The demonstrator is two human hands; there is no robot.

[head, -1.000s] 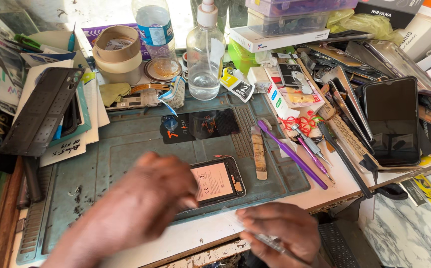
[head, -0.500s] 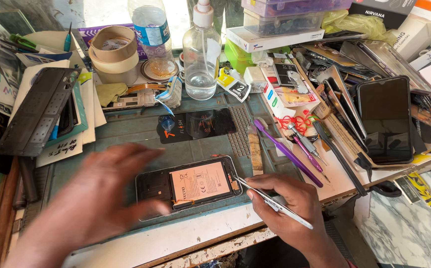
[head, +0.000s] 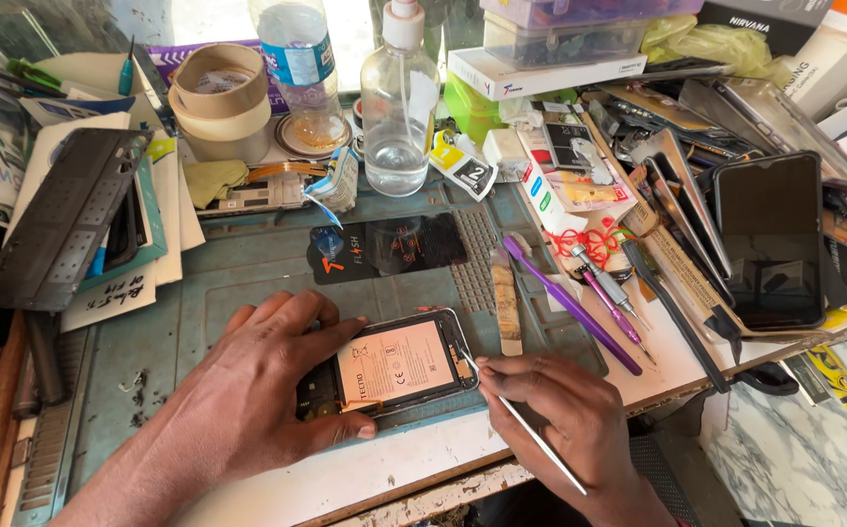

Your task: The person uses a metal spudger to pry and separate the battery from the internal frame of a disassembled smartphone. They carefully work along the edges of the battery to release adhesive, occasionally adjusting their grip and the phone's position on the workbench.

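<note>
An opened black smartphone with its back cover off [head: 391, 366], showing a flat orange-tan battery pack, lies near the front edge of the grey-green rubber work mat [head: 238, 283] on the cluttered desk [head: 697, 356]. The left hand [head: 258, 395] lies flat over the phone's left end, fingers spread and pressing on its frame, thumb against the near edge. The right hand [head: 565, 420], just right of the phone, pinches a thin silver metal pick [head: 531, 434] whose tip touches the phone's right end. Just behind the phone lies a glossy black rectangular screen protector sheet [head: 389, 247], and behind that stands a clear plastic bottle with a white pump cap [head: 400, 107]. Right of the phone lie a slim purple plastic pry tool [head: 570, 304] and, farther off, a smooth black glass-fronted phone [head: 770, 239]. Far left of the phone rests a ridged dark rectangular panel [head: 62, 220]
</note>
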